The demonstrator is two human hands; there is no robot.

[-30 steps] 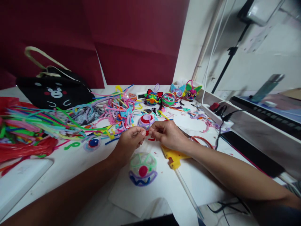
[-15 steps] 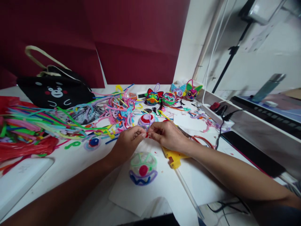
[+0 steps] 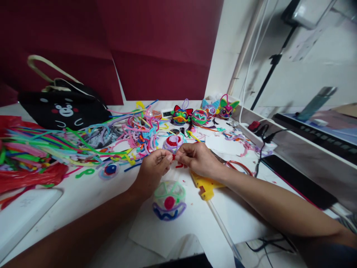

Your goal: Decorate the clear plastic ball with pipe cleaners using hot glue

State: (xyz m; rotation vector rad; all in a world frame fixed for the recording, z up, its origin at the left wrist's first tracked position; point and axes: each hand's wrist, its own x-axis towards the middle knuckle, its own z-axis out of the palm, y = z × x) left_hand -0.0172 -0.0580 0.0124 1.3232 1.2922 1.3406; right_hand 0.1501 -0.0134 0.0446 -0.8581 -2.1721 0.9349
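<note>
Between the fingertips of my left hand [image 3: 156, 167] and my right hand [image 3: 198, 158] is a short red pipe cleaner [image 3: 179, 166], pinched by both; its bent end shows below my right fingers. Just under my hands sits a round clear ornament [image 3: 169, 201] trimmed with green, purple and dark blue pipe cleaners and a red round nose. A yellow glue gun [image 3: 206, 190] with a clear glue stick lies beneath my right wrist. Behind my hands is a purple and red coiled piece [image 3: 173, 141]. Orange-handled scissors [image 3: 240, 166] lie partly hidden behind my right forearm.
Pipe cleaners [image 3: 41, 145] pile up on the left by a black bag [image 3: 65, 108]. A disc with a blue centre [image 3: 110, 170] lies left of my hands. Finished ornaments [image 3: 182, 115] stand at the back. A phone [image 3: 299, 182] and a power strip [image 3: 256, 136] are on the right.
More of the red pipe cleaner shows now, its bent end hanging below my right fingers. Both hands stay nearly in place, and the view has shifted very slightly.
</note>
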